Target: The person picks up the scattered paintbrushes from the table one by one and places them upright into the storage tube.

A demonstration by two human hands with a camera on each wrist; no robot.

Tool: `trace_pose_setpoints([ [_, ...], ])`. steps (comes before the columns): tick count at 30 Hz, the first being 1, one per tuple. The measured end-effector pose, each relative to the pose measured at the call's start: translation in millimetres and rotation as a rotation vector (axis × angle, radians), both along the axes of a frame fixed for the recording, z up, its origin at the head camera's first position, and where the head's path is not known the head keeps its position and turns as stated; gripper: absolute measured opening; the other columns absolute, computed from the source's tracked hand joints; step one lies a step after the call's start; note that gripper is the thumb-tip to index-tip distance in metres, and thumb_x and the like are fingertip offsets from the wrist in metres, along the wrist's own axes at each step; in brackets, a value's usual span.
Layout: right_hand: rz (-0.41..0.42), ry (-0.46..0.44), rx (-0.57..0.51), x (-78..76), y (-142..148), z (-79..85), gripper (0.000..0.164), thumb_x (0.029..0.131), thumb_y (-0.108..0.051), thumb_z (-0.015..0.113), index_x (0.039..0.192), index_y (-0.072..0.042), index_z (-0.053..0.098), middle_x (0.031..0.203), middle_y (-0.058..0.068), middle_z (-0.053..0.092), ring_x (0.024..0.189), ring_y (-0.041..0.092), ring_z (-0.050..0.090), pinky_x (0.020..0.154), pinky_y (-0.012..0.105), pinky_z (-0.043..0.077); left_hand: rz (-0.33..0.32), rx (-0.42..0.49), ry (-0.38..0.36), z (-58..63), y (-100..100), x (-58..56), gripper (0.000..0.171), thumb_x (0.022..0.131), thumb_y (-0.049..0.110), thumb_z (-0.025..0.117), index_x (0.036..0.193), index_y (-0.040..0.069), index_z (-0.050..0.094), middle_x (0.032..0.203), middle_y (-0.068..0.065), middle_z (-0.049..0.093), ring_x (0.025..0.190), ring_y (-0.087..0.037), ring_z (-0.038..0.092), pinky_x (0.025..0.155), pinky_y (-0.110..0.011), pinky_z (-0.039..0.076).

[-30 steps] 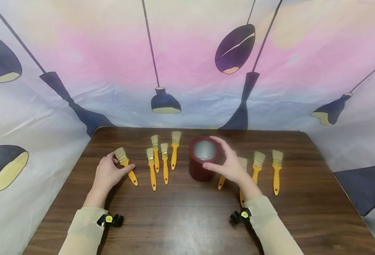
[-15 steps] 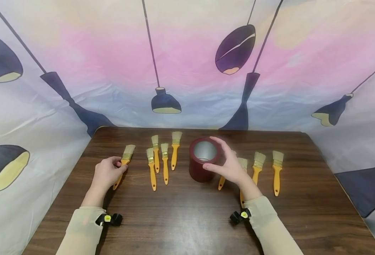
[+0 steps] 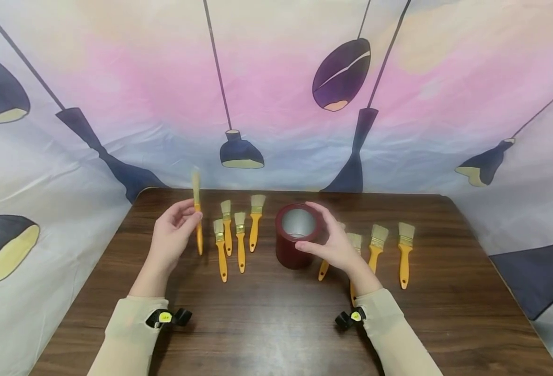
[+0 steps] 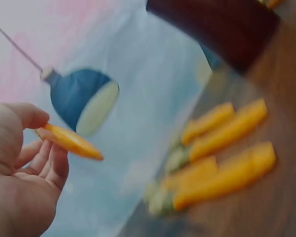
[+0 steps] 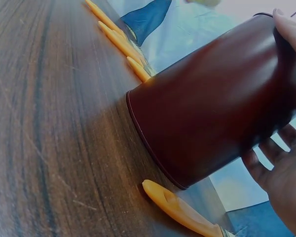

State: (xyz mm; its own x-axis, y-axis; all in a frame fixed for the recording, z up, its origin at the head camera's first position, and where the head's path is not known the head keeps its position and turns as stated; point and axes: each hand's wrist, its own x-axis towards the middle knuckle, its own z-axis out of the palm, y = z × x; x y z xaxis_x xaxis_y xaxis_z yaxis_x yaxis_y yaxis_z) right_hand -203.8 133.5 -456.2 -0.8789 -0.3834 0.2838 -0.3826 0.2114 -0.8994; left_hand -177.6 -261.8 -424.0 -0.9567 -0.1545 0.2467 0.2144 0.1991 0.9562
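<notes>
The left hand [image 3: 170,235], at the end of a cream sleeve, pinches an orange-handled paintbrush [image 3: 199,235] between thumb and fingers — a narrow grip on the handle. That brush is off the table and nearly upright, its pale bristles up and blurred. Just right of it, four flat paintbrushes [image 3: 241,251] lie close together on the wood-grain table [image 3: 257,324], bristles toward the lamp-printed backdrop [image 3: 281,104]. Next, the maroon cylindrical canister [image 3: 288,253] stands upright on the table, its silvery inside showing through the open top. The right hand [image 3: 338,244] holds it from the right — a wide grip, thumb at the near rim, fingers round the side. Farthest right lie four more paintbrushes [image 3: 404,261], three partly covered by the right hand and forearm.
</notes>
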Motion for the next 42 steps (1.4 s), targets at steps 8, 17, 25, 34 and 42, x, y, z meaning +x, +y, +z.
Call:
trace_pose_setpoints([
  [8, 0.009, -0.005, 0.009, 0.3, -4.0, -0.7, 0.094, 0.086, -0.027, 0.095, 0.164, -0.03, 0.044, 0.156, 0.001, 0.056, 0.138, 0.026, 0.056, 0.109, 0.059, 0.05, -0.078, 0.267, 0.174, 37.3, 57.1, -9.6, 0.03, 0.104, -0.01, 0.063, 0.134, -0.01, 0.063, 0.109, -0.004, 0.076, 0.092, -0.017, 0.072, 0.084, -0.028, 0.062],
  [17, 0.03, -0.008, -0.006, 2.1, -2.0, -3.7, 0.095, 0.085, -0.022, 0.096, 0.165, -0.024, 0.043, 0.155, 0.001, 0.057, 0.137, 0.026, 0.058, 0.11, 0.059, 0.05, -0.088, 0.299, 0.221, 51.7, 118.6, -11.6, 0.029, 0.107, -0.003, 0.064, 0.134, -0.013, 0.064, 0.114, -0.011, 0.073, 0.093, -0.018, 0.073, 0.086, -0.031, 0.063],
  [25, 0.04, -0.002, -0.009, 0.6, -2.9, -4.1, 0.096, 0.086, -0.025, 0.096, 0.166, -0.023, 0.043, 0.156, 0.001, 0.057, 0.137, 0.024, 0.059, 0.11, 0.055, 0.051, -0.169, 0.147, 0.192, 37.6, 140.2, -14.6, 0.033, 0.105, -0.001, 0.07, 0.136, -0.009, 0.066, 0.125, -0.025, 0.072, 0.108, -0.022, 0.072, 0.095, -0.039, 0.062],
  [34, 0.045, 0.012, -0.025, -1.4, 0.2, -5.1, 0.096, 0.087, -0.023, 0.095, 0.166, -0.021, 0.042, 0.157, 0.003, 0.057, 0.135, 0.026, 0.061, 0.107, 0.039, 0.053, -0.18, -0.232, 0.198, 19.4, 151.1, -21.1, 0.019, 0.101, 0.017, 0.081, 0.116, 0.008, 0.078, 0.106, -0.008, 0.075, 0.095, -0.031, 0.071, 0.081, -0.048, 0.061],
  [42, 0.04, 0.014, -0.026, -3.3, 1.5, -3.7, 0.096, 0.087, -0.023, 0.095, 0.167, -0.021, 0.042, 0.159, 0.004, 0.054, 0.138, 0.032, 0.058, 0.105, 0.034, 0.053, -0.175, -0.356, 0.176, 10.1, 158.5, -27.2, 0.017, 0.1, 0.025, 0.082, 0.102, 0.009, 0.074, 0.095, -0.006, 0.067, 0.084, -0.022, 0.064, 0.074, -0.036, 0.055],
])
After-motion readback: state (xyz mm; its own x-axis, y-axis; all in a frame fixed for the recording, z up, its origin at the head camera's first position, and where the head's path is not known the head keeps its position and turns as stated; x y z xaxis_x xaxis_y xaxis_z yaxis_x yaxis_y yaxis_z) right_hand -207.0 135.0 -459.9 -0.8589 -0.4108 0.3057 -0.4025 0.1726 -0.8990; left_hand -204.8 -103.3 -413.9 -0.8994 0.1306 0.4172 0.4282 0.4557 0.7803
